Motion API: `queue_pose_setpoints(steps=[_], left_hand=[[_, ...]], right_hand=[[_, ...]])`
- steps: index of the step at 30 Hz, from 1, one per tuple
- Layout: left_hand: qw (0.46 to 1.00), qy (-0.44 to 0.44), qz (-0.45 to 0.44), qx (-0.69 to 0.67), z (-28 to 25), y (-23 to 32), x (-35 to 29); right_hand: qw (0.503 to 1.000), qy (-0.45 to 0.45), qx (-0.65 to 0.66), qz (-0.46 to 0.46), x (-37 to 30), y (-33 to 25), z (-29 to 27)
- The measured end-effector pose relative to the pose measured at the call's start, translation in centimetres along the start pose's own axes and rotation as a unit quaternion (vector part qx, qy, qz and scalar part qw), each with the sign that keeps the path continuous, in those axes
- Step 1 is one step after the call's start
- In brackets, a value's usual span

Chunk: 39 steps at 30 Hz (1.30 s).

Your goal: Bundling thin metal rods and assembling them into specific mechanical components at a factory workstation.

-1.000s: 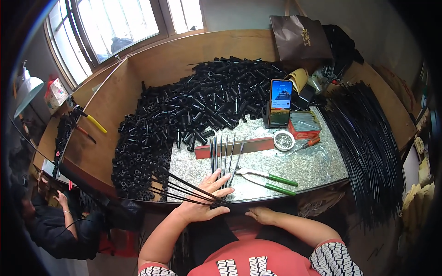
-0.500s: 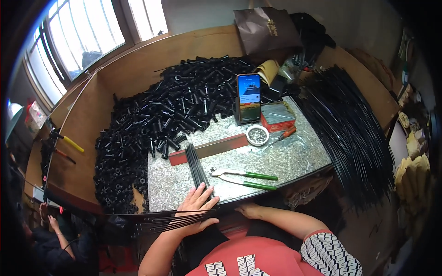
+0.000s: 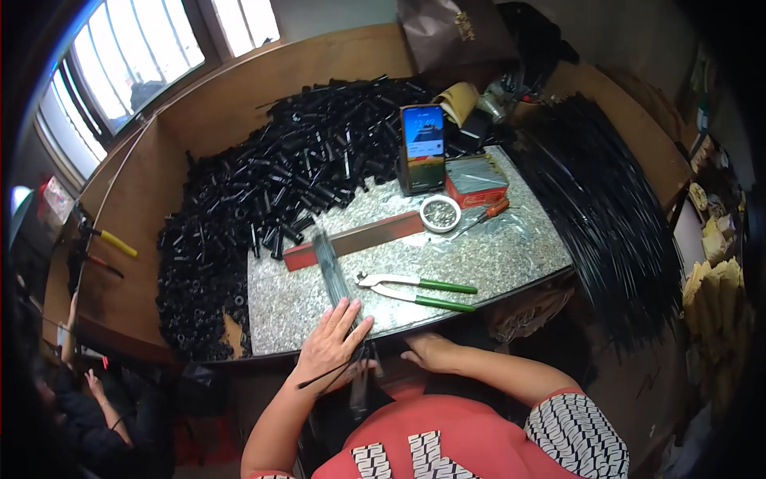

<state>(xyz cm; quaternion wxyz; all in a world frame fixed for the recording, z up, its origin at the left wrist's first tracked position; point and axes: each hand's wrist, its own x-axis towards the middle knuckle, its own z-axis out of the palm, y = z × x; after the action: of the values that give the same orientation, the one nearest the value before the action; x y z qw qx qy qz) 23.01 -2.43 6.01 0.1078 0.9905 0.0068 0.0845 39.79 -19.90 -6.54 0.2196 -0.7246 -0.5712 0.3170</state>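
Thin rods [image 3: 333, 271] drawn into one bundle under the left hand [image 3: 329, 339]

Near part of the bundle was covered by the left hand; fingers were laid straight over it, not clenched. Whether the rods were pinched by the thumb could not be told. Far ends were rested across the red bar [image 3: 375, 235] on the speckled tabletop [image 3: 279, 311]. By the table edge the right hand [image 3: 432, 353] was seen, fingertips partly hidden; its grip could not be told.

Change noted: a second earlier the far ends had been fanned apart; now they were closed up. Near ends, earlier stretched leftward across the wrist, were mostly seen blurred below the hand. Judged from this, the rods were being brought nearly into line.

Farther out: green-handled pliers [image 3: 399, 279] were set right of the bundle, a white dish [image 3: 440, 231] and phone [image 3: 422, 144] beyond. Black tubular parts [image 3: 303, 168] were heaped behind.
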Motion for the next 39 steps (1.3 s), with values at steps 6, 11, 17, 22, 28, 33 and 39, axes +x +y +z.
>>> queue_pose_setpoints(steps=[6,11,17,22,28,33,39], left_hand=[[0.999,0.016,-0.001,0.029,1.0,-0.3,-0.1],[0.999,0.027,-0.005,0.017,1.2,-0.4,0.2],[0.999,0.043,0.011,0.017,1.7,-0.4,0.0],[0.998,0.052,0.007,0.045,3.0,0.0,0.8],[0.996,0.081,0.017,0.023,3.6,0.2,2.0],[0.995,0.068,-0.036,0.059,2.3,-0.4,2.6],[0.996,0.047,-0.051,0.055,2.1,-0.3,2.7]], right_hand=[[0.963,0.128,0.133,-0.197,-2.8,-6.4,-6.7],[0.924,0.322,-0.002,-0.207,-2.8,-7.1,-11.1],[0.916,0.338,-0.176,-0.124,-2.6,-5.9,-12.4],[0.932,0.31,-0.162,-0.097,-2.8,-4.8,-12.2],[0.924,0.307,-0.21,-0.085,-3.5,-4.0,-13.0],[0.913,0.323,-0.248,-0.038,-4.2,-2.7,-14.5],[0.914,0.33,-0.238,-0.012,-4.5,-2.4,-16.0]])
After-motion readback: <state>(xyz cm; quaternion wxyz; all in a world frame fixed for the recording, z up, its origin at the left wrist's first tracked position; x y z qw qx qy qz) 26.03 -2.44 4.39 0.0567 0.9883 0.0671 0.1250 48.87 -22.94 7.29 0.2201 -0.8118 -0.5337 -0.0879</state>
